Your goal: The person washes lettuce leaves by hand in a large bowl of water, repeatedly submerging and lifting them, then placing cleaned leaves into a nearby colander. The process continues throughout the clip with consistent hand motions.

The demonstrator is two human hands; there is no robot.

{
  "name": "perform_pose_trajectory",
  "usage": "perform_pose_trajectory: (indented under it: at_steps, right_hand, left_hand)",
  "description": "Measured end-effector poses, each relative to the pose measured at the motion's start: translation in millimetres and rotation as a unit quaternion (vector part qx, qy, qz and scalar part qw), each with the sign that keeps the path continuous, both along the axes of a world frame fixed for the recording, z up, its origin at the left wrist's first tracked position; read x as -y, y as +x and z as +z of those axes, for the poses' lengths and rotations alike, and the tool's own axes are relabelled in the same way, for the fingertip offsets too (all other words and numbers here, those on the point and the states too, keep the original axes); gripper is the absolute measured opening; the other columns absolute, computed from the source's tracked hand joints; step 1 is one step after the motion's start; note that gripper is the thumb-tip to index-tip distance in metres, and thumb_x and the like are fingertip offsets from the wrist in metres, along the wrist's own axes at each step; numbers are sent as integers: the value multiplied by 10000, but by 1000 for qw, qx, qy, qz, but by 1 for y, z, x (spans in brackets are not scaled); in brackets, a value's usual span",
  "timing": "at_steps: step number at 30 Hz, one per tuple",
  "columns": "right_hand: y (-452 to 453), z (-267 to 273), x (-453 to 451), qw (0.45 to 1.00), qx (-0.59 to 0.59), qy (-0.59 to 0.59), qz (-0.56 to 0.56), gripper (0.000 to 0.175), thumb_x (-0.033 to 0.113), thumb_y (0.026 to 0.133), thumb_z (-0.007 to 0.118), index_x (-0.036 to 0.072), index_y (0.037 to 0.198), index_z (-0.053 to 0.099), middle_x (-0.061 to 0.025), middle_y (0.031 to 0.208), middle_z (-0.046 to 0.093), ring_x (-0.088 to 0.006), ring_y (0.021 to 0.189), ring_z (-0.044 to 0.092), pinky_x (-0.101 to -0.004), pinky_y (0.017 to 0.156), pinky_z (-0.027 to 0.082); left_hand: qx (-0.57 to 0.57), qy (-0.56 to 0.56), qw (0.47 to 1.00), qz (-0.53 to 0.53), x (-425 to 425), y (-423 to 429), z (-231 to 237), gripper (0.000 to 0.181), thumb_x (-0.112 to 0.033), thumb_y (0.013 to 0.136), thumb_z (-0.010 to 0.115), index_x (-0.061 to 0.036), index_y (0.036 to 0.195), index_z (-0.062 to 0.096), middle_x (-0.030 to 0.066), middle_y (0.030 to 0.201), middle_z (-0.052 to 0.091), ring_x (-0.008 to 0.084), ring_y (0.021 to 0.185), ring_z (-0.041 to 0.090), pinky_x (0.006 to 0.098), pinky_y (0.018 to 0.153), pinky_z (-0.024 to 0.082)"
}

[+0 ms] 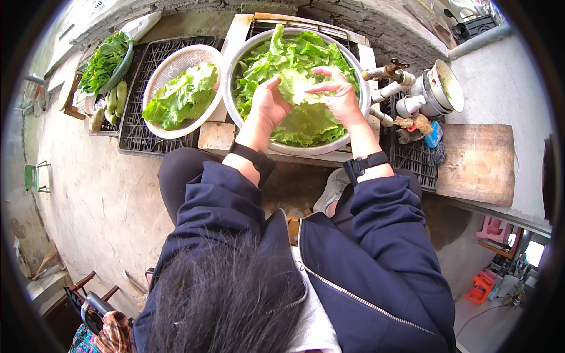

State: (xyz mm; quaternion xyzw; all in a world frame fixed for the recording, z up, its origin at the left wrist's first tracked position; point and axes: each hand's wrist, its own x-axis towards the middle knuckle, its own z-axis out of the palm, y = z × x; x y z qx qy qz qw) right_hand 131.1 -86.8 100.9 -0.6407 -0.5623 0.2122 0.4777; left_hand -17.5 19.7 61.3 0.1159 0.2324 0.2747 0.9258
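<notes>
Over a large metal basin (230, 88) filled with green lettuce leaves (309, 128), both hands are at one pale lettuce leaf (293, 84). My left hand (270, 103) grips its left edge, thumb upward. On the right side, the fingers of my right hand (342, 97) pinch the leaf, the other fingers spread. Part of the leaf is hidden by the hands. To the left of the basin, a light plastic colander (154, 73) holds several lettuce leaves (183, 99).
Black plastic crates (132, 137) support the colander. Left stand a bowl of leafy greens (103, 64) and pale green vegetables (115, 102). A brass tap (382, 73) reaches the basin's right rim. Beyond are stacked bowls (446, 86), a blue box (434, 133) and a wooden board (476, 163).
</notes>
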Motion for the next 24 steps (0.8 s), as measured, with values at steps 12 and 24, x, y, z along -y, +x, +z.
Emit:
perform_pose_trajectory:
  at_steps: [12, 24]
  right_hand:
    - [5, 0, -4, 994, -106, 28, -4, 225, -27, 735, 726, 123, 898, 768, 16, 936, 606, -79, 789, 556, -200, 676, 442]
    - [-7, -4, -15, 992, -92, 19, -79, 235, 84, 813, 741, 52, 1040, 694, -56, 929, 685, -118, 771, 638, -241, 710, 530]
  left_hand:
    - [-258, 555, 791, -9, -5, -11, 22, 521, -15, 661, 555, -59, 1173, 635, 83, 1178, 634, 165, 1141, 546, 326, 978, 419]
    - [-278, 579, 762, 77, 1, 1, 3, 212, -136, 875, 635, -38, 1063, 638, 117, 838, 666, 196, 751, 628, 322, 702, 492]
